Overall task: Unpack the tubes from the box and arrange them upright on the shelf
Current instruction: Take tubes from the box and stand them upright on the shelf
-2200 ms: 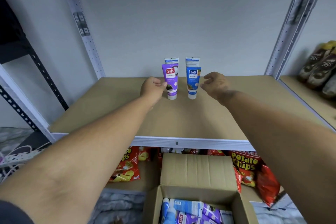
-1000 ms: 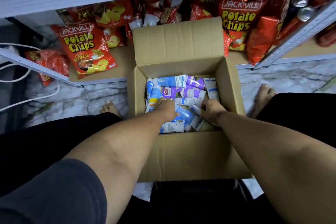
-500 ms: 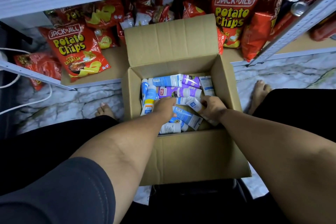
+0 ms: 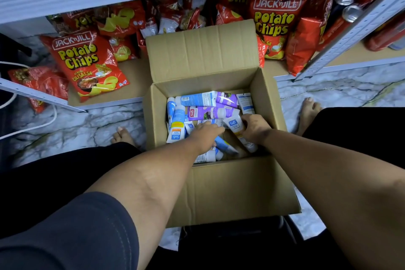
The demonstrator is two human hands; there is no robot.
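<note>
The open cardboard box [image 4: 230, 186] holds loose tubes [image 4: 210, 113] lying flat beneath both hands. Left hand [image 4: 205, 136] rests palm-down on the pile, grip indeterminate. Right hand [image 4: 254, 127] grips a white tube [image 4: 235, 126].

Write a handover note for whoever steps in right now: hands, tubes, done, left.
Right hand: grips a white tube inside the box.
Left hand: in the box, resting on the tubes; whether it grips one cannot be told.
Tubes: a loose pile lying flat in the box.
Done: not shown here; shelf top is out of view.
Left: lift tubes out, stand them upright on the shelf.
</note>
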